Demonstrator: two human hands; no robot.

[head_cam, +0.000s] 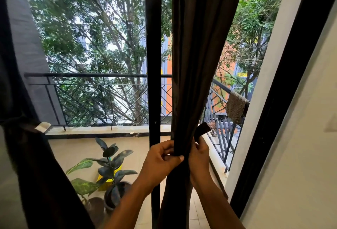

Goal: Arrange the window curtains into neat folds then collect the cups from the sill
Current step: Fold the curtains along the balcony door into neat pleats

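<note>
A dark brown curtain (197,55) hangs gathered into a narrow bundle in front of the glass door, right of the black door frame (153,64). My left hand (162,157) grips the bundle from the left at waist height, thumb across the folds. My right hand (199,153) holds the bundle from the right and pinches a dark tie-back strap (201,131) whose free end sticks up. A second dark curtain (31,165) hangs at the far left, with a tie-back showing a white patch (42,126). No cups are in view.
Beyond the glass lies a tiled balcony with potted plants (107,170) and a yellow pot (106,179). A black metal railing (102,99) runs along its edge, with a brown cloth (237,108) draped over it at the right. A white wall (300,137) stands at the right.
</note>
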